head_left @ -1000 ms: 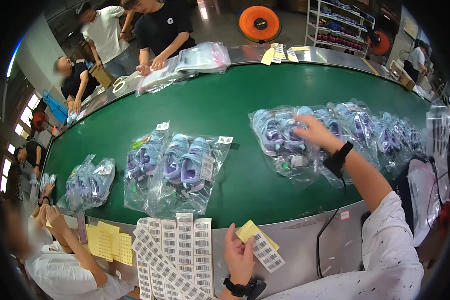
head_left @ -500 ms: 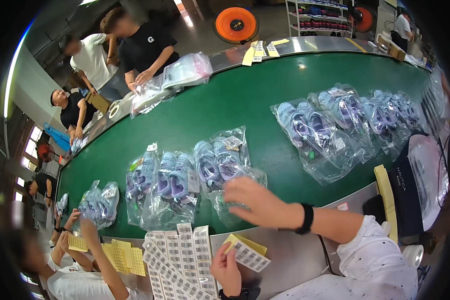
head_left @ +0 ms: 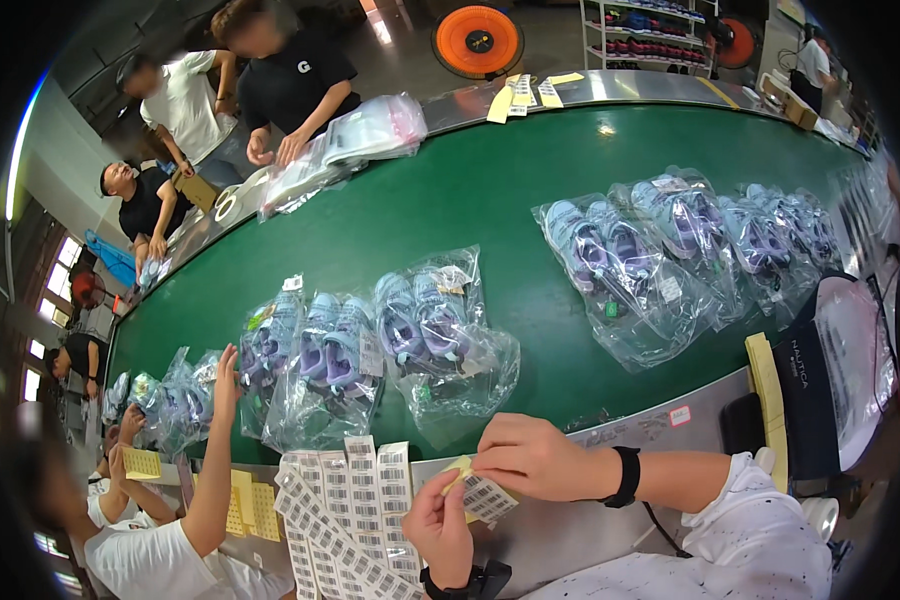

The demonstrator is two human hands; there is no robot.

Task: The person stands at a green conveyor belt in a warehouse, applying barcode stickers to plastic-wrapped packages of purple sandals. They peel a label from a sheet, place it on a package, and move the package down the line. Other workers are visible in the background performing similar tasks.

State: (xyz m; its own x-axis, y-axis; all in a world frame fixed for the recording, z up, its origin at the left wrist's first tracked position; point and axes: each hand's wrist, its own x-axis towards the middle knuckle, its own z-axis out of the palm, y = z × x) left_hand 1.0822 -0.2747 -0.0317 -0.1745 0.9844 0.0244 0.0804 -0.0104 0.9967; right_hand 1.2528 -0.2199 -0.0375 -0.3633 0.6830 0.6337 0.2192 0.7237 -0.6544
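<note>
My left hand (head_left: 442, 530) pinches a small sheet of barcode stickers (head_left: 490, 498) with a yellow backing, held over the metal ledge. My right hand (head_left: 535, 457) is closed at the same sheet, its fingertips pressed together on the upper edge. Whether a single sticker is between those fingertips is hidden. Beyond my hands, on the green conveyor belt (head_left: 530, 300), lies a pair of light blue and purple shoes (head_left: 425, 320) in a clear plastic bag. Another bagged pair of shoes (head_left: 332, 345) lies to its left. Long barcode sticker strips (head_left: 355, 510) are spread beside my left hand.
More bagged shoes (head_left: 620, 250) lie on the belt at the right. A co-worker's raised arm (head_left: 210, 475) is close on my left, near yellow sticker sheets (head_left: 255, 508). Across the belt, people handle plastic bags (head_left: 375, 130). A dark bag (head_left: 820, 375) stands at the right.
My right hand has come back from above the bagged shoes to the sticker sheet in my left hand. The belt's nearby shoes sit slightly further left in view. The co-worker's arm has risen.
</note>
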